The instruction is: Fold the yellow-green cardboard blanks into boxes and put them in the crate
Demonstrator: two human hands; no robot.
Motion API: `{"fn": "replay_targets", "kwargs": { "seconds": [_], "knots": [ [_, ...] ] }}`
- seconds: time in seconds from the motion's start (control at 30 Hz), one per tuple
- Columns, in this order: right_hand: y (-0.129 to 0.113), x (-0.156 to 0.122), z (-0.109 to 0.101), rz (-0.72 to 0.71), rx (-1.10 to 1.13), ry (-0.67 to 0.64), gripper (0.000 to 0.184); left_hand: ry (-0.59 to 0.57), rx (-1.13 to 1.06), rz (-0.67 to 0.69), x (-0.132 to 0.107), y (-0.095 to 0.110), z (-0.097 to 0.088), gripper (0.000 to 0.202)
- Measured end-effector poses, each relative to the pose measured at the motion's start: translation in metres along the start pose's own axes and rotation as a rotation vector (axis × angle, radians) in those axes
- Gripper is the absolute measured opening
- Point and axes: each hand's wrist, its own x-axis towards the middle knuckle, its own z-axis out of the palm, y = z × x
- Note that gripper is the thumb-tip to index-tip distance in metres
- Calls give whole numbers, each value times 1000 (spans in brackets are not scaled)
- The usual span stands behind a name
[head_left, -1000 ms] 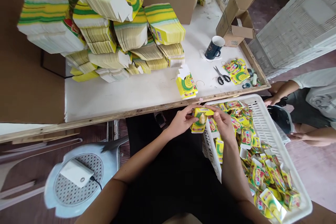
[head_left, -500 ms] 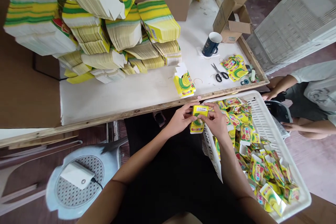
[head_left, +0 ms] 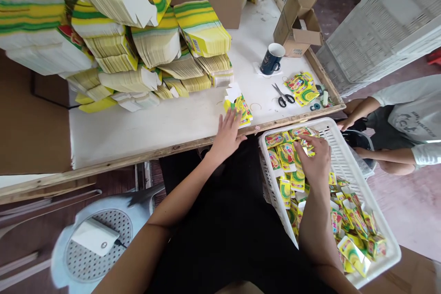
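Observation:
My left hand (head_left: 225, 137) reaches to the table's front edge with fingers stretched out over a small stack of flat yellow-green cartons (head_left: 232, 93). Its fingertips cover part of the top carton; whether they press on it I cannot tell. Over the white plastic basket (head_left: 374, 209) is my right hand (head_left: 316, 158), thumb and fingers apart, with no carton visible between them. Many small yellow, green and red printed boxes (head_left: 287, 155) lie jumbled in the basket beneath it, some with white flaps sticking out.
Bundled flat cartons (head_left: 203, 27) are piled at the table's back left. A dark mug (head_left: 270, 62), scissors (head_left: 284, 96), loose cartons (head_left: 303, 87) and an opened cardboard box (head_left: 299, 32) stand right. A stool (head_left: 113, 220) holds a white device. Another person's arm (head_left: 361, 109) shows far right.
Both hands held a yellow carton between them; they have parted. My right hand moved right over the basket without it, and my left went up to the flat cartons. The view shifted slightly.

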Motion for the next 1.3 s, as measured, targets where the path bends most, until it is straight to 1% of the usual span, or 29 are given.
{"fn": "replay_targets", "kwargs": {
  "seconds": [0.03,0.1,0.17,0.23,0.3,0.37,0.4,0.47,0.57,0.63,0.7,0.77,0.8,0.87,0.93,0.97,1.0,1.03,1.07,1.13,1.17,1.2,1.23,1.3],
  "knots": [
    [1,-1,1,12,37,-43,34,-10,66,-12,4,-9,0,76],
    [-5,-5,9,42,157,-141,32,-28,136,0,8,-21,1,63],
    [-17,-9,21,83,269,-217,31,-25,160,39,7,-27,1,50],
    [-31,-13,34,132,356,-268,32,-3,168,71,3,-27,1,42],
    [-42,-15,45,171,428,-309,33,23,168,86,0,-25,2,37],
    [-50,-15,53,186,482,-333,32,47,170,89,-3,-23,5,38],
    [-52,-15,57,183,505,-341,31,57,174,91,-3,-23,7,42],
    [-55,-15,62,178,549,-356,31,78,177,101,-4,-23,10,46],
    [-55,-14,68,219,614,-361,35,134,129,116,-5,-23,14,31],
    [-55,-15,71,283,656,-343,39,197,65,139,-8,-23,14,28],
    [-56,-15,73,346,719,-323,44,286,-2,192,-13,-22,11,31],
    [-58,-15,76,402,830,-310,49,356,-76,285,-19,-17,9,32],
    [-60,-15,76,429,891,-300,51,358,-113,342,-22,-14,9,31],
    [-63,-13,77,472,971,-276,51,288,-178,458,-29,-5,10,31],
    [-64,-11,76,476,974,-256,46,201,-225,556,-36,6,12,32],
    [-63,-10,75,464,958,-245,44,184,-245,593,-39,11,14,34],
    [-63,-10,73,446,940,-240,42,193,-273,614,-41,17,14,36],
    [-62,-10,70,426,927,-238,42,222,-312,605,-42,22,14,39],
    [-62,-11,68,411,924,-239,41,259,-365,553,-43,27,13,43],
    [-62,-15,63,401,953,-256,44,307,-532,343,-41,34,9,49],
    [-64,-18,62,404,984,-274,46,288,-643,220,-39,36,6,51],
    [-65,-21,61,408,1015,-296,47,231,-761,107,-36,37,3,51],
    [-67,-24,61,413,1039,-319,47,141,-873,16,-34,37,0,52],
    [-72,-28,62,422,1062,-362,45,-61,-1061,-98,-29,37,-5,59]
  ]
}}
